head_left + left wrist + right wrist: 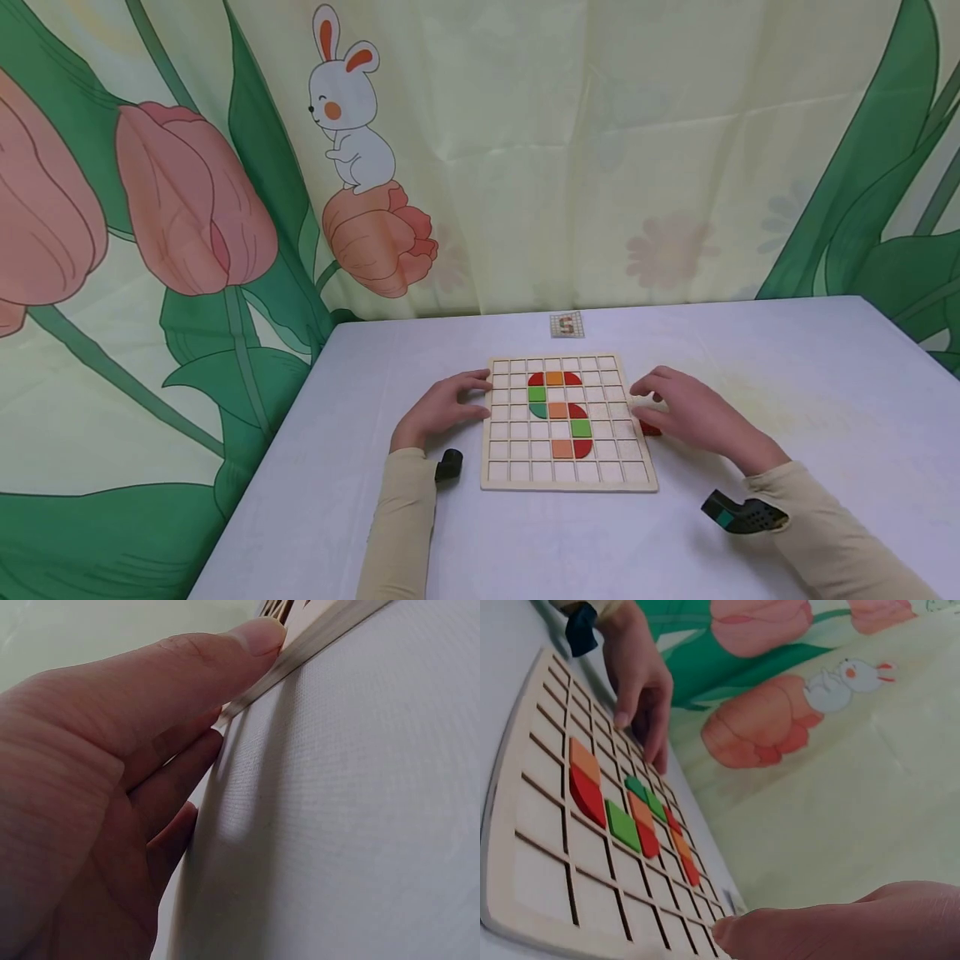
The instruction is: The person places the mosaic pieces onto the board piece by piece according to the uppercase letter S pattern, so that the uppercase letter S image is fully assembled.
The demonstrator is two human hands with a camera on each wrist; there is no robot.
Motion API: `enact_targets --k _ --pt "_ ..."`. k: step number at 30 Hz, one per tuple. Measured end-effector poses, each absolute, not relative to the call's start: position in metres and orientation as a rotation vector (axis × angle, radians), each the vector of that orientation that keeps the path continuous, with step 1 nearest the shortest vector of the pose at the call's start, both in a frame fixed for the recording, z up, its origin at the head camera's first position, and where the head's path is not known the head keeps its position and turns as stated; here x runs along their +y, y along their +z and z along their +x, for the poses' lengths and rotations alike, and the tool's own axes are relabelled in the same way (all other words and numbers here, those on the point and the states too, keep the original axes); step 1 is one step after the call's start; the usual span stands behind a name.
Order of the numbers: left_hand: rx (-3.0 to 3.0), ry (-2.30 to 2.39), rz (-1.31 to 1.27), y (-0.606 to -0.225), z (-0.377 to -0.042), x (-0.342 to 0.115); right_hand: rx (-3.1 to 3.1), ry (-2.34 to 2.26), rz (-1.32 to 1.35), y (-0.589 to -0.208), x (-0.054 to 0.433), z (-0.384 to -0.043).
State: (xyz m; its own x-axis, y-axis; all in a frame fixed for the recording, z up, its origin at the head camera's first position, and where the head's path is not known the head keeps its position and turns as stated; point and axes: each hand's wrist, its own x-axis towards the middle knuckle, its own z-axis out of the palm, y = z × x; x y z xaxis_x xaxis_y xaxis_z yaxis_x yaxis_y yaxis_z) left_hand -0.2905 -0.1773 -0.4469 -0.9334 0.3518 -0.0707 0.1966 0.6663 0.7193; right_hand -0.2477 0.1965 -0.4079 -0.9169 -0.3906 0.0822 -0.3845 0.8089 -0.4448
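Note:
A square wooden grid board (pixel 498 487) lies flat on the table. Coloured tiles fill several of its squares in an S shape: an orange square (pixel 554 378), a green square (pixel 581 428), a teal rounded tile (pixel 537 410) and a red rounded tile (pixel 582 448) are among them. At the board's left edge, my left hand (pixel 438 408) touches the rim with thumb and fingertips, fingers fairly straight. My right hand (pixel 697 417) is by the right edge, fingers loosely bent; its thumb (pixel 726 930) reaches the rim. Partly hidden beneath that hand is something red (pixel 650 428).
A small card (pixel 567 325) with a similar S pattern on a grid lies behind the board, near the table's far edge. White cloth covers the table (pixel 300 500). Behind it hangs a curtain (pixel 510 167) printed with tulips and a rabbit. Each wrist carries a black device (pixel 742 512).

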Motion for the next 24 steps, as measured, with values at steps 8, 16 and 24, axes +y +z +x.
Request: enact_targets --k 8,16,24 --pt "2.67 1.132 0.428 -0.449 -0.292 -0.177 2.932 -0.661 -0.608 -0.415 0.233 -0.25" --pt "2.668 1.133 0.45 -0.448 -0.292 -0.179 2.879 -0.64 -0.659 -0.421 0.233 -0.25" --pt "2.658 1.146 0.439 -0.448 -0.291 -0.178 2.852 -0.659 -0.724 -0.423 0.222 -0.247"
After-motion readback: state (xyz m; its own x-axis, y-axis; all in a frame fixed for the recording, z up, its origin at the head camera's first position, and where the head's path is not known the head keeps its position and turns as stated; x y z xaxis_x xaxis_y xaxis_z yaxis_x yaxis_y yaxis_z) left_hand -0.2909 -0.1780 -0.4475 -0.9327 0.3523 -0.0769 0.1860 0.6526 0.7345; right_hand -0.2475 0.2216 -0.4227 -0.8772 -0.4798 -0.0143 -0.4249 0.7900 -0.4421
